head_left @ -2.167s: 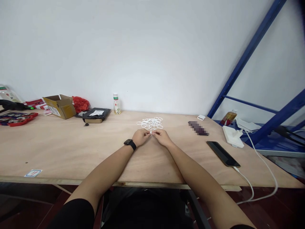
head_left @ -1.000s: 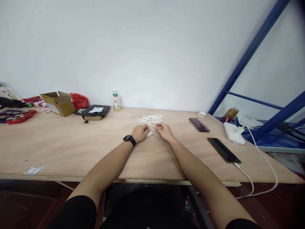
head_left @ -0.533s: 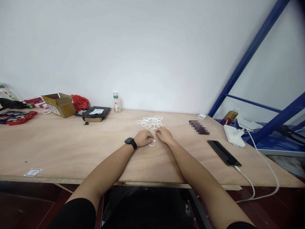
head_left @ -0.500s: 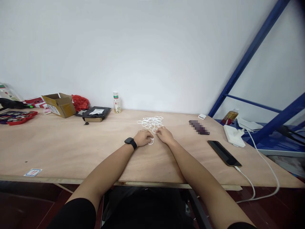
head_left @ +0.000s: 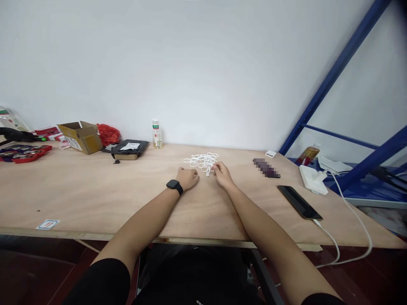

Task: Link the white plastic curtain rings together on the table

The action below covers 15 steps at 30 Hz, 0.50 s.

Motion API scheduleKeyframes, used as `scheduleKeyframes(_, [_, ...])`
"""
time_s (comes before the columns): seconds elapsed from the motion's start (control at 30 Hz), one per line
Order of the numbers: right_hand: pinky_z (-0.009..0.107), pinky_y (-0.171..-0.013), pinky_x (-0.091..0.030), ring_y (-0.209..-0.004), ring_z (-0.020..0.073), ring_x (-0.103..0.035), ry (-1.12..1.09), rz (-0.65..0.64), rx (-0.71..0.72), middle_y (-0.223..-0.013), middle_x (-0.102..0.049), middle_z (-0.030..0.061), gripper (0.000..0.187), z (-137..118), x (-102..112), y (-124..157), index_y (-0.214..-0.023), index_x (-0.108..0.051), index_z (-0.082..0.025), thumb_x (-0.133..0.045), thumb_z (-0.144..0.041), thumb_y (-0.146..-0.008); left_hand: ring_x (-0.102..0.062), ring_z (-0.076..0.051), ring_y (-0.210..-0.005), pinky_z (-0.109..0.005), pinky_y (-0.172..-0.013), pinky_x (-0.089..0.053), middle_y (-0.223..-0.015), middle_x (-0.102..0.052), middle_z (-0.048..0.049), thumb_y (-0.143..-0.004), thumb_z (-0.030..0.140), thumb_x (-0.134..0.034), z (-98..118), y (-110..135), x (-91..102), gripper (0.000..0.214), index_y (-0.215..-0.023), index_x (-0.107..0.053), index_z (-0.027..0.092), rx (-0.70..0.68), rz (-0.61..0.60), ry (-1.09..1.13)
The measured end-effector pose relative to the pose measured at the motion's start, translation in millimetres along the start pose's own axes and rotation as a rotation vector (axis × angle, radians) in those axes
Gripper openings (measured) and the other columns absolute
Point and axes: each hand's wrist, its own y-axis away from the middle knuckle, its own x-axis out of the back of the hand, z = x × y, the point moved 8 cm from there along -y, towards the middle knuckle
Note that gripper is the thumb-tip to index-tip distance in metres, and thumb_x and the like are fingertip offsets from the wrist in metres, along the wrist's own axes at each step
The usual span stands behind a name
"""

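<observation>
A heap of small white rings [head_left: 201, 159] lies on the wooden table [head_left: 95, 190] near the wall. My right hand [head_left: 222, 174] is at the heap's near right edge, its fingers pinched on a white ring [head_left: 209, 170] that hangs from them. My left hand [head_left: 187, 178], with a black watch [head_left: 174, 186] on the wrist, rests curled on the table just left of it, and what its fingers hold, if anything, is hidden.
A small bottle [head_left: 155, 134], a black parcel [head_left: 129, 149], a cardboard box [head_left: 81, 136] and a red bag [head_left: 108, 134] stand along the wall at left. A phone [head_left: 299, 202] with a white cable [head_left: 346, 245], a charger [head_left: 312, 179] and blue shelf beams [head_left: 337, 72] are at right.
Both hands moved a little farther from me toward the heap. The ring that lay between the hands is now lifted in my right fingers, and my left hand has drawn apart from it.
</observation>
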Motion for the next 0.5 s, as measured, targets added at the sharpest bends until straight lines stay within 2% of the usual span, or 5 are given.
scheduleKeyframes(0.1, [0.027,-0.065,-0.047,-0.061,0.011,-0.053,-0.2,-0.015,-0.085,-0.082,-0.064,-0.0003,0.028,6.9,-4.2,-1.2,-0.087,-0.054,-0.022,-0.061,-0.047,-0.079,-0.065,-0.028,-0.093,-0.047,-0.096,-0.033,-0.093,-0.073,-0.0112,-0.088,0.042,-0.047,-4.1,0.4,3.0,0.035,-0.107,-0.064,0.018,0.039,0.017,-0.03])
scheduleKeyframes(0.23, [0.027,-0.067,-0.049,-0.063,0.011,-0.056,-0.35,-0.13,-0.116,-0.078,-0.064,-0.001,0.034,1.3,-17.6,3.7,-0.085,-0.059,-0.021,-0.072,-0.049,-0.07,-0.062,-0.026,-0.102,-0.041,-0.094,-0.036,-0.107,-0.069,-0.0087,-0.085,0.042,-0.056,6.5,2.9,9.4,0.051,-0.131,-0.049,0.022,-0.06,0.103,0.047])
scheduleKeyframes(0.3, [0.027,-0.067,-0.049,-0.063,0.0109,-0.056,-0.416,-0.168,-0.129,-0.077,-0.063,-0.0014,0.036,-4.5,-23.2,7.8,-0.085,-0.06,-0.021,-0.075,-0.049,-0.068,-0.062,-0.025,-0.1,-0.039,-0.092,-0.037,-0.105,-0.068,-0.0068,-0.084,0.044,-0.056,12.7,4.2,9.0,0.047,-0.126,-0.054,0.023,-0.106,0.11,0.068])
scheduleKeyframes(0.4, [0.027,-0.066,-0.049,-0.062,0.0106,-0.056,-0.507,-0.2,-0.154,-0.076,-0.062,-0.0021,0.036,-13.1,-28.6,13.6,-0.086,-0.061,-0.021,-0.077,-0.048,-0.068,-0.064,-0.022,-0.09,-0.037,-0.089,-0.038,-0.092,-0.07,-0.0037,-0.087,0.047,-0.054,19.5,5.0,2.0,0.032,-0.106,-0.066,0.024,-0.162,0.05,0.097])
scheduleKeyframes(0.5, [0.026,-0.064,-0.049,-0.061,0.0105,-0.055,-0.588,-0.212,-0.165,-0.074,-0.061,-0.0028,0.033,-19.7,-29.7,17.2,-0.085,-0.062,-0.021,-0.077,-0.046,-0.069,-0.064,-0.02,-0.084,-0.033,-0.086,-0.039,-0.086,-0.07,-0.0013,-0.087,0.048,-0.054,22.1,5.4,-0.4,0.031,-0.103,-0.067,0.025,-0.199,0.041,0.157])
